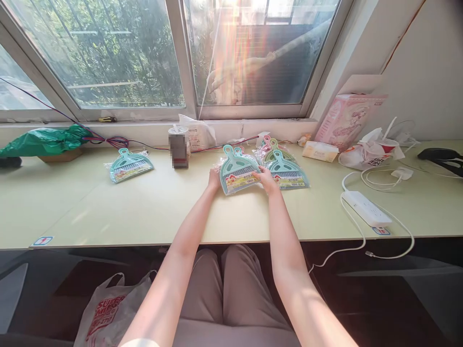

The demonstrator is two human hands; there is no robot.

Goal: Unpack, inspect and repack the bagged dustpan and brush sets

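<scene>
Both hands hold a wrapped teal dustpan and brush set (237,171) above the middle of the pale table. My left hand (214,178) grips its left edge, fingers partly hidden behind it. At the right edge is my right hand (266,179), closed on the wrapping with fingers over the front. Just right of it lies another teal dustpan set (289,172), with a green dustpan (275,152) and a pink one behind. One more teal set (130,164) rests by itself on the left part of the table.
Along the back of the table (144,212) stand a drink cup (179,149), a green bag (50,142), a tissue pack (320,151) and a pink box (349,120). A white power strip (367,208) with loose cables lies right. A plastic bag (112,308) sits below the table edge.
</scene>
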